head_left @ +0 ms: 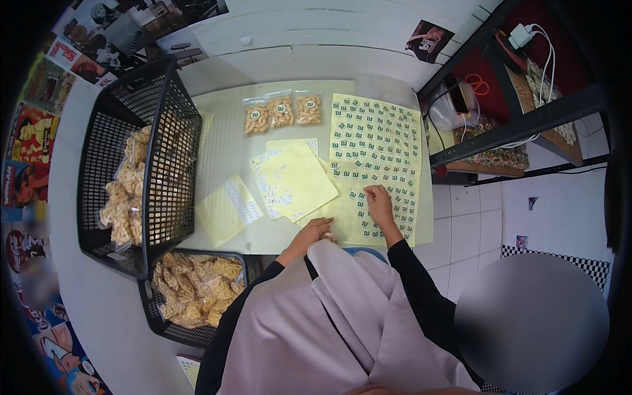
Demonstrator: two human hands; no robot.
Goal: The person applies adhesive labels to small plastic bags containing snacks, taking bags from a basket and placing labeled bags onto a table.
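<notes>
A sticker sheet (375, 135) lies along the surface's (220, 131) right edge, near a black rack (513, 123) and tiled floor (464, 227). The right hand (378, 201) is over it, the left hand (315, 235) at the front edge; whether either grip is together, I cannot tell.

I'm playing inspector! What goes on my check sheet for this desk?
Surface: pale table, partly covered.
Job's things: yellow sticker sheeting on the right; three clear snack bags with stickers near the back.
Clutter: overlapping yellow papers mid-table.
Hands: right hand at the stickers, fingers bent; left hand at the near edge, grip unclear.
Cables: white cable from a plug on the right-hand shelving.
Surroundings: two dark baskets of bagged snacks on the left; posters; tiled floor.
</notes>
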